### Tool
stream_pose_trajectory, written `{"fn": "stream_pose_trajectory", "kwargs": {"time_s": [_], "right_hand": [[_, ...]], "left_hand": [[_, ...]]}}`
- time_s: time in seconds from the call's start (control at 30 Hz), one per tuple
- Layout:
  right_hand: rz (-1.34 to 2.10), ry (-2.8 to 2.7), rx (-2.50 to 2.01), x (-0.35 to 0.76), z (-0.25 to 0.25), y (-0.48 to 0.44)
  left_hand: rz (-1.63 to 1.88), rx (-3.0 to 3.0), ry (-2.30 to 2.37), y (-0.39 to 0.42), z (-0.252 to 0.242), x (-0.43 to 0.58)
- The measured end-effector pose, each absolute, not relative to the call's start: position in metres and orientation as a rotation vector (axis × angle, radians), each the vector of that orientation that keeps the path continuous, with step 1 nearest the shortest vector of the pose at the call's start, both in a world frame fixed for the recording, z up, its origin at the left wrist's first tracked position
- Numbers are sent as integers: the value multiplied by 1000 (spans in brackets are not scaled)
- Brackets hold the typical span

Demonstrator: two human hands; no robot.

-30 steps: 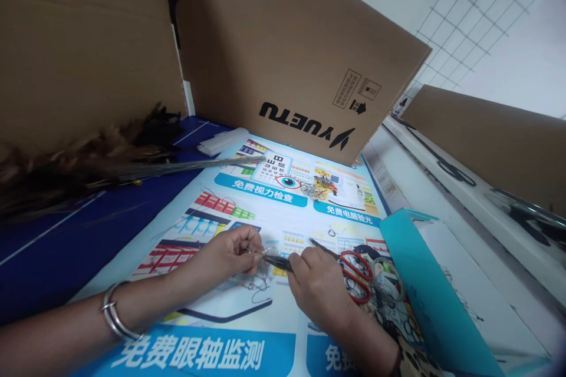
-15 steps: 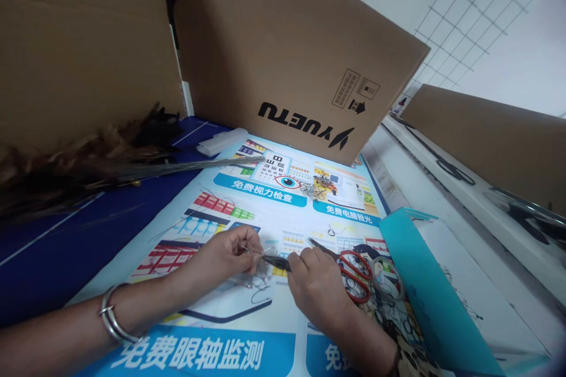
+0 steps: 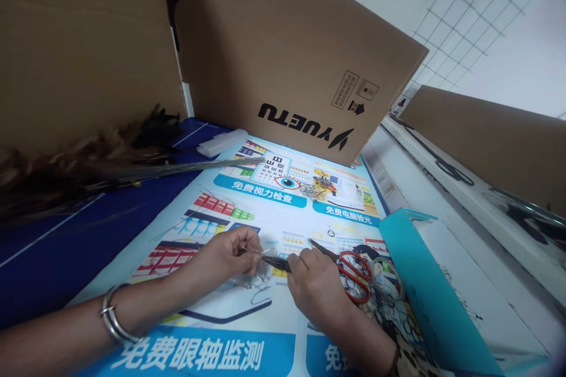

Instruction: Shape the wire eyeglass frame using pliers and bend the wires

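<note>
My left hand (image 3: 230, 256) rests on a printed poster (image 3: 230, 318) and pinches a thin piece of metal wire (image 3: 259, 274) between thumb and fingers. My right hand (image 3: 316, 283) is closed round small dark pliers (image 3: 274, 261), whose tip meets the wire at my left fingertips. More loops of the wire trail on the poster below both hands. A silver bangle (image 3: 112, 315) sits on my left wrist. Red-handled scissors (image 3: 354, 271) lie right beside my right hand.
A feather duster (image 3: 79, 165) lies on the blue tabletop (image 3: 57, 253) at the left. Cardboard panels (image 3: 283, 47) stand behind the poster. A teal folder (image 3: 424, 288) lies at the right, with a tape roll (image 3: 387, 280) next to the scissors. Small metal bits (image 3: 312, 189) lie farther back.
Almost nothing: both hands keep their grip and shift only slightly at the wire; the camera has moved a little.
</note>
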State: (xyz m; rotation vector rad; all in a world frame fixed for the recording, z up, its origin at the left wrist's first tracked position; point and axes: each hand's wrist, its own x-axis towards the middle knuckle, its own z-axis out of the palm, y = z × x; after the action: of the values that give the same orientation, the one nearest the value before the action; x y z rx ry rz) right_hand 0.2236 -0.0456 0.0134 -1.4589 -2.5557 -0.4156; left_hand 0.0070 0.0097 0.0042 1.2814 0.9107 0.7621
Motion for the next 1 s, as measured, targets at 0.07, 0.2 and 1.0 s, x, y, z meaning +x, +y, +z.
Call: {"fn": "stream_pose_trajectory", "kwargs": {"time_s": [0.07, 0.2, 1.0], "right_hand": [[-399, -2555, -1461, 224, 14, -45], [-376, -2547, -1456, 224, 12, -45], [-349, -2471, -1438, 226, 13, -45]], "left_hand": [[759, 1295, 908, 10, 6, 7], [754, 1301, 893, 10, 6, 6], [764, 1342, 826, 10, 4, 4]]}}
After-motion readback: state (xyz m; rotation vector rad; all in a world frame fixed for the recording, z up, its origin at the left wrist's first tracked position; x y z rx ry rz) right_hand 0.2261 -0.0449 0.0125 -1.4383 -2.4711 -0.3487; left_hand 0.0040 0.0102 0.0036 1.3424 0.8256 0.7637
